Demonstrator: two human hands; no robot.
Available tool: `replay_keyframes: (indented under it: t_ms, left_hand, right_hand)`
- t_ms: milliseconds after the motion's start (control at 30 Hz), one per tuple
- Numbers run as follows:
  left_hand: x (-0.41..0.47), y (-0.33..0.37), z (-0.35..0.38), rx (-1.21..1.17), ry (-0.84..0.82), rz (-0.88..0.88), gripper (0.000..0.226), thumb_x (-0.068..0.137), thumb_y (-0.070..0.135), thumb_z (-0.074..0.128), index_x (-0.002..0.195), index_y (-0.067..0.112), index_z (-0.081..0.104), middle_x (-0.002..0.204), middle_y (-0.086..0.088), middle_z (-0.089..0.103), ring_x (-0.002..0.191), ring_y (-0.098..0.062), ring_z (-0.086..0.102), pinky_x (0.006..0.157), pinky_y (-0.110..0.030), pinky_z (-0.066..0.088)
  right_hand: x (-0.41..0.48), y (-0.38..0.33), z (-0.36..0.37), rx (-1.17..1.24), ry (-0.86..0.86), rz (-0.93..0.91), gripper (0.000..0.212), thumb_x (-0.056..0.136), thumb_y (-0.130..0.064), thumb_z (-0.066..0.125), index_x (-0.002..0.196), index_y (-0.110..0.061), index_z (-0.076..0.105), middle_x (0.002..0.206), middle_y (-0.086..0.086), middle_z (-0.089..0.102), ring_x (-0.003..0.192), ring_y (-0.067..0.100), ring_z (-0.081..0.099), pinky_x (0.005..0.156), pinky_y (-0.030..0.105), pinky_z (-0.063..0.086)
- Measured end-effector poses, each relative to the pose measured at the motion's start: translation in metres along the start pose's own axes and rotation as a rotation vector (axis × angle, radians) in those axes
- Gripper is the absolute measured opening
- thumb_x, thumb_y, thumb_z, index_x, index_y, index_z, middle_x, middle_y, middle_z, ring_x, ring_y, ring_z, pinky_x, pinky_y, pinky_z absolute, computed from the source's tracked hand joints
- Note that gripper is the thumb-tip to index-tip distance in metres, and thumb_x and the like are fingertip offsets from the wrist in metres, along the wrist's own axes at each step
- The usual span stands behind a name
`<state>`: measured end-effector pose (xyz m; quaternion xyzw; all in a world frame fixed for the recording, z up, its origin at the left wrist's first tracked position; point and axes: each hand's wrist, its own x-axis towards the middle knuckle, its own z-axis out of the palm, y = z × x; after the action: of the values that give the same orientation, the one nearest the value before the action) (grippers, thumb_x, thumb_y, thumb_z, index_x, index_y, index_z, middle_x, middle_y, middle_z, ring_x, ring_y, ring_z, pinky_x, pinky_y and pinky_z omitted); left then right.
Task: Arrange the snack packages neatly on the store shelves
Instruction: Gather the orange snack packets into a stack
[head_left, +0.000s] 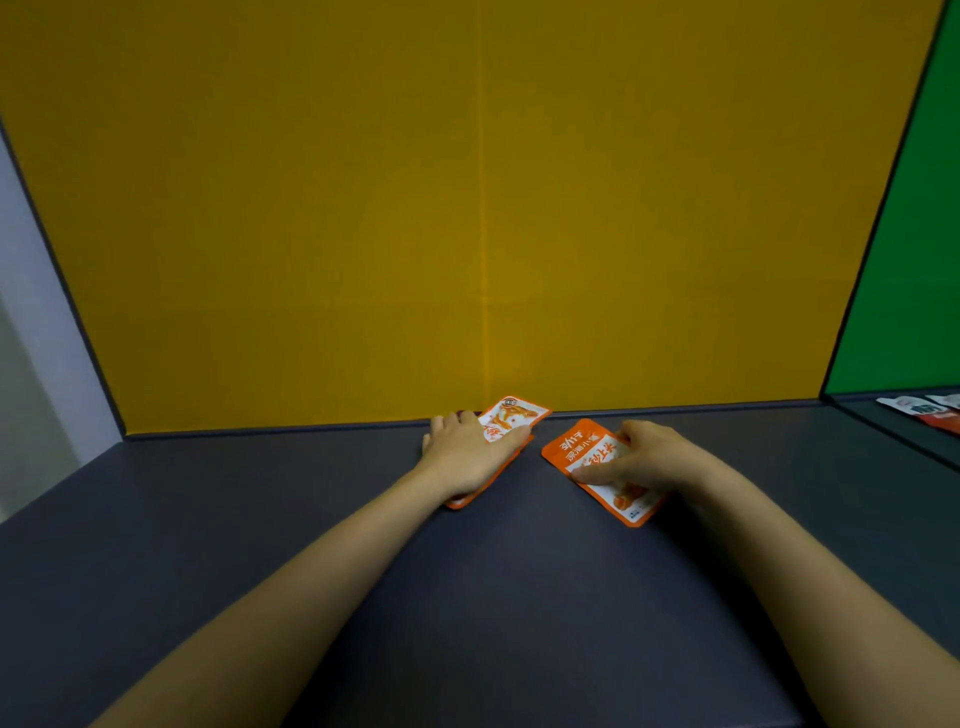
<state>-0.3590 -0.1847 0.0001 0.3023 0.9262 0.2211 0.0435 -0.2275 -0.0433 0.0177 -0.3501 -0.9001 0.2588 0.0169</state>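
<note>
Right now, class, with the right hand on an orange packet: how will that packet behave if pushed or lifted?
The orange packet lies flat on the shelf, so it should slide, not roll or tip. Its smooth film may slip under the right hand. Looking thin, it is probably light and floppy.

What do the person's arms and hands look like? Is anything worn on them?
The left forearm and right forearm are bare, with no sleeves in view. The left hand and right hand wear no gloves; no watch, bracelet or ring is visible.
</note>
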Motion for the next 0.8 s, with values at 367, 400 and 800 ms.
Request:
replay_keyframes:
  t_ms: [367,400,800]
  left_hand:
    - [-0.001,-0.01,-0.034,-0.292,-0.18,-0.197,0.068,0.067,0.032,0.082,0.118,0.009,0.045,0.124,-0.013,0.059,0.109,-0.027,0.06,0.08,-0.036,0.049]
    - [-0.001,-0.011,-0.036,-0.309,-0.179,-0.2,0.07,0.066,0.03,0.083,0.12,0.008,0.045,0.123,-0.014,0.059,0.108,-0.028,0.06,0.078,-0.036,0.049]
    - [0.003,-0.026,-0.041,-0.81,-0.254,-0.098,0.039,0.077,0.013,0.074,0.112,0.004,0.059,0.091,-0.012,0.07,0.067,-0.021,0.067,0.06,-0.032,0.055]
  right_hand:
    - [-0.001,0.0,0.001,0.042,-0.002,0.018,0.072,0.075,-0.049,0.07,0.131,-0.013,0.043,0.13,0.007,0.056,0.097,0.017,0.059,0.086,0.031,0.048]
    - [-0.002,0.0,0.001,0.046,-0.001,0.013,0.07,0.075,-0.048,0.07,0.129,-0.013,0.043,0.129,0.007,0.056,0.093,0.016,0.057,0.085,0.031,0.048]
    - [-0.023,0.014,-0.001,0.512,0.136,-0.006,0.035,0.085,-0.029,0.067,0.11,-0.01,0.05,0.085,-0.001,0.064,0.067,0.009,0.061,0.053,0.018,0.049]
